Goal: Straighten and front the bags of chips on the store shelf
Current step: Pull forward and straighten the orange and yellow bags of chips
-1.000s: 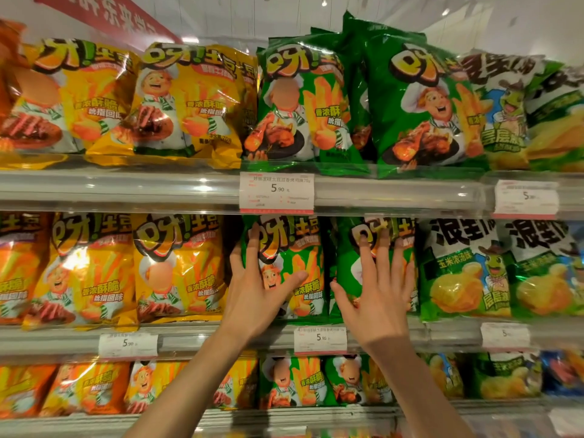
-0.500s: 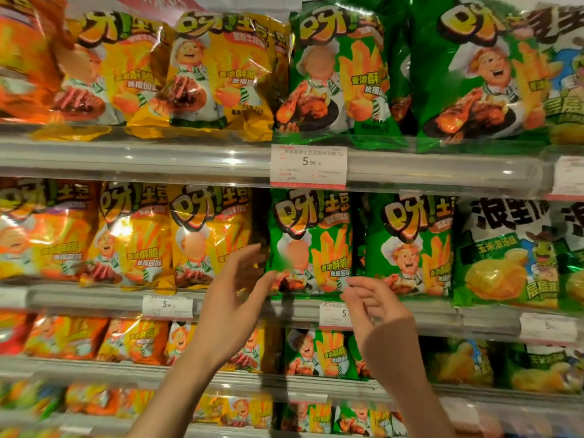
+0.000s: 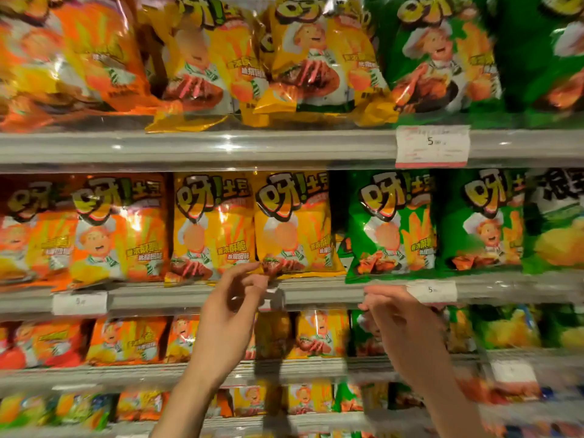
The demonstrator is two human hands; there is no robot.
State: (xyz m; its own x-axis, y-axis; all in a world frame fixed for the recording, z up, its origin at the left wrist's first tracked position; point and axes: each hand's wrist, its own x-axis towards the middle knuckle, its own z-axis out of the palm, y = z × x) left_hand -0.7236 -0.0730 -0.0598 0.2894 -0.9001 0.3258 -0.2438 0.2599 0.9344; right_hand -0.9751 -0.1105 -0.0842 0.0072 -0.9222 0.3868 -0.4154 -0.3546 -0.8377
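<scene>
Left hand: the left hand [image 3: 232, 306] is raised in front of the middle shelf edge [image 3: 196, 295], fingers loosely curled, forefinger and thumb reaching up toward the bottom corner of a yellow bag [image 3: 292, 226].
Left grip: fingertips lie at or just below that bag's lower left corner; motion blur hides whether they pinch it, so I cannot tell if the grip is closed on anything.
Right hand: the right hand [image 3: 401, 317] hangs lower and to the right, in front of the shelf edge beneath the green bags, back of the hand toward the camera.
Right grip: fingers curled inward and blurred; whether they hold something I cannot tell.
Middle shelf, left to right: two orange bags [image 3: 120, 229], then a second yellow bag [image 3: 211, 226] beside the one near the left hand, then a dark gap, then two green bags [image 3: 392, 222] standing upright and facing out, then a different green pack [image 3: 556, 222] at the right border.
Top shelf: orange, yellow and green bags leaning forward, overlapping each other.
Price tags: one white tag [image 3: 432, 146] on the top shelf edge, another [image 3: 431, 290] just right of the right hand, another [image 3: 79, 303] at the left.
Lower shelves: smaller bags in the same colours, blurred.
</scene>
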